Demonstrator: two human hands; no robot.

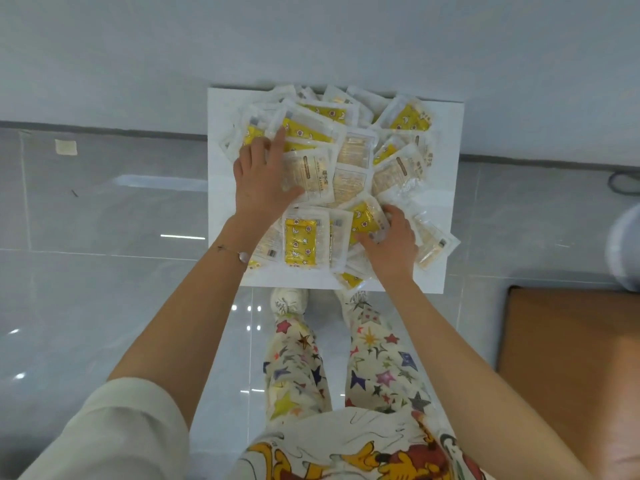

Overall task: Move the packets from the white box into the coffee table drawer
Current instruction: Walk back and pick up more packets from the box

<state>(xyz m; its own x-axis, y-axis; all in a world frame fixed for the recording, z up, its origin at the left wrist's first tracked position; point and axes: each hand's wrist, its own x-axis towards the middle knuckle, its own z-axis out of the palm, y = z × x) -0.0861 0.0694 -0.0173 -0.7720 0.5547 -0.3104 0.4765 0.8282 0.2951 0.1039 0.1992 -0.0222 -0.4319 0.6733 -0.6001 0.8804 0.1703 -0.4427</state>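
Grey tiles (104, 209) surround white box (221, 109), packets (349, 157) hiding its inside; left hand (261, 178) flat, right hand (391, 240) gripping packets.

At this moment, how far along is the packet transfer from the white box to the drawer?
Barely started, it seems. Done: nothing visible; the white box is heaped with packets. In hand: the left hand rests on the pile, the right hand grips packets near the front edge. Left: the whole heap; no drawer is in view.
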